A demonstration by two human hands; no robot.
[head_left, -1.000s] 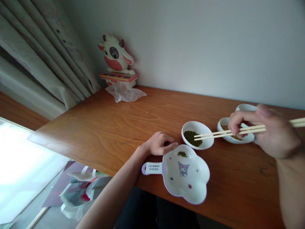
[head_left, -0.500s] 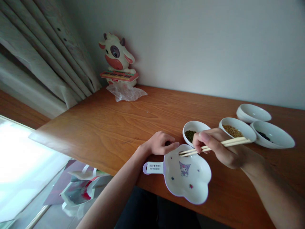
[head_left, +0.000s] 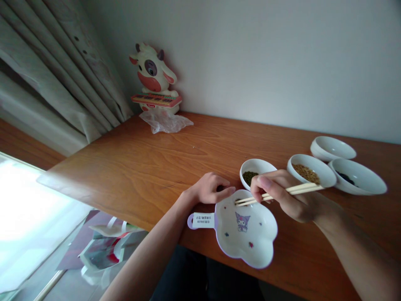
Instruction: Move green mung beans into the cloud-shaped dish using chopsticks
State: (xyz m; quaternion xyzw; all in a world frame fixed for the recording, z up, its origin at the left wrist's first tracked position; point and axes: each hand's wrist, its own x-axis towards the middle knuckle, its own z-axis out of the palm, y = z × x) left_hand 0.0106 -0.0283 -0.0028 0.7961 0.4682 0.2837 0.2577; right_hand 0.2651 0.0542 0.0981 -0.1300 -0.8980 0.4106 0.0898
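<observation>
My right hand (head_left: 278,194) is closed around a pair of pale chopsticks (head_left: 294,190). Their tips dip inside the upper left part of a white, scalloped dish (head_left: 257,242) with a purple rim, a printed cartoon figure and a labelled handle. Something small and dark shows by the tips; whether it is a bean or a print I cannot tell. Beside the dish's upper left rim, my left hand (head_left: 213,189) rests on the table, loosely curled, its thumb close along the rim. Just beyond the dish stands a white bowl of small green beans (head_left: 249,177), partly behind my right hand.
To the right are a bowl of yellow-brown beans (head_left: 305,172), a bowl with dark pieces (head_left: 346,179) and another white bowl (head_left: 333,147). A cow toy with a keyboard (head_left: 155,79) and a clear plastic bag (head_left: 166,121) stand at the back left. Bags (head_left: 109,246) lie below the table.
My right hand and the back ends of the chopsticks have shifted slightly left and down. Their tips stay at the same spot in the dish. My left hand keeps its place.
</observation>
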